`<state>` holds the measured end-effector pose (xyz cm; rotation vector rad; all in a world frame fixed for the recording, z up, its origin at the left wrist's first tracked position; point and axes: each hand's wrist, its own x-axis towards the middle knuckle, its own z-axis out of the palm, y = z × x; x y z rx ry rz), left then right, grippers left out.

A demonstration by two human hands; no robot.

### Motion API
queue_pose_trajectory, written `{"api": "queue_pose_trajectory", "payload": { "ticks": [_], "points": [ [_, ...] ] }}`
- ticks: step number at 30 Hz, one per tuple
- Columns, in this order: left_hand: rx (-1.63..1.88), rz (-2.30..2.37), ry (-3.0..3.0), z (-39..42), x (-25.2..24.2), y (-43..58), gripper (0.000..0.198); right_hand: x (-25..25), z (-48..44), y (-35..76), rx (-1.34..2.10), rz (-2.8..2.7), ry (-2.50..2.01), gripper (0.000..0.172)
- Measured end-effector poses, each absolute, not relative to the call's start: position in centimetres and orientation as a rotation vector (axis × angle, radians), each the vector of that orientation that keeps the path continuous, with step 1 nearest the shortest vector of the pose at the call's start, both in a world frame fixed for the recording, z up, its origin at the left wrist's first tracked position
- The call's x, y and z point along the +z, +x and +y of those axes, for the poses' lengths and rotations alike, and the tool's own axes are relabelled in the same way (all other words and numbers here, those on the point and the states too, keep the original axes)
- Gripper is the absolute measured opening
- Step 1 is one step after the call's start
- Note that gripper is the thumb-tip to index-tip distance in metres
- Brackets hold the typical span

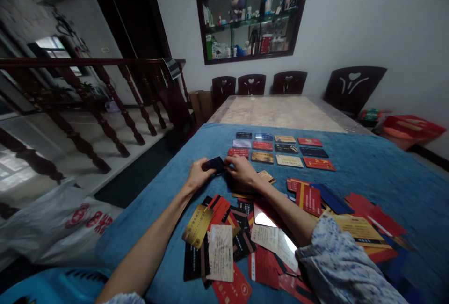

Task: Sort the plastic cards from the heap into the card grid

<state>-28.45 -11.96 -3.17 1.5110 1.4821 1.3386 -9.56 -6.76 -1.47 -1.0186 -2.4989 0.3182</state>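
A dark plastic card (214, 164) is pinched at its left end by my left hand (198, 173). My right hand (241, 169) grips the same card's right edge between bent fingertips. Just beyond my hands, neat rows of cards lie flat, among them a gold card (262, 157), a white card (289, 161) and a red card (319, 163). Nearer to me is a loose heap of overlapping cards, with a gold-yellow card (198, 226) and a whitish card (220, 252) on top. My right forearm hides part of the heap.
A blue cloth (168, 201) covers the near part of the table. More cards, including a red one (308, 199), pile up at right. A blue plastic stool (56, 285) and a white bag (70, 220) stand at lower left. Dark chairs (354, 86) line the far side.
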Motion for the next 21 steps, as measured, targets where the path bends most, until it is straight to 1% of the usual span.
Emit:
{"api": "queue_pose_trajectory", "payload": {
  "ticks": [7, 11, 14, 19, 21],
  "points": [
    [1.387, 1.584, 1.618, -12.2, -2.7, -29.4, 0.020, -1.0, -6.9, -9.6, 0.214, -2.530, -0.975, 0.028],
    [1.428, 1.613, 1.708, -12.5, -2.1, -29.6, 0.022, -1.1, -7.0, -9.8, 0.105, -2.566, -0.988, 0.029],
    [1.394, 1.658, 1.785, -12.8, -1.8, -29.7, 0.025, -1.1, -7.2, -9.9, 0.059, -2.589, -0.984, 0.028],
    [1.295, 1.750, 1.918, -13.2, -1.8, -29.8, 0.018, -1.2, -7.4, -9.9, 0.054, -2.573, -0.952, 0.030],
    [1.270, 1.779, 1.952, -13.2, -1.9, -29.9, 0.018, -1.3, -7.4, -10.0, 0.051, -2.563, -0.949, 0.031]
  ]
}}
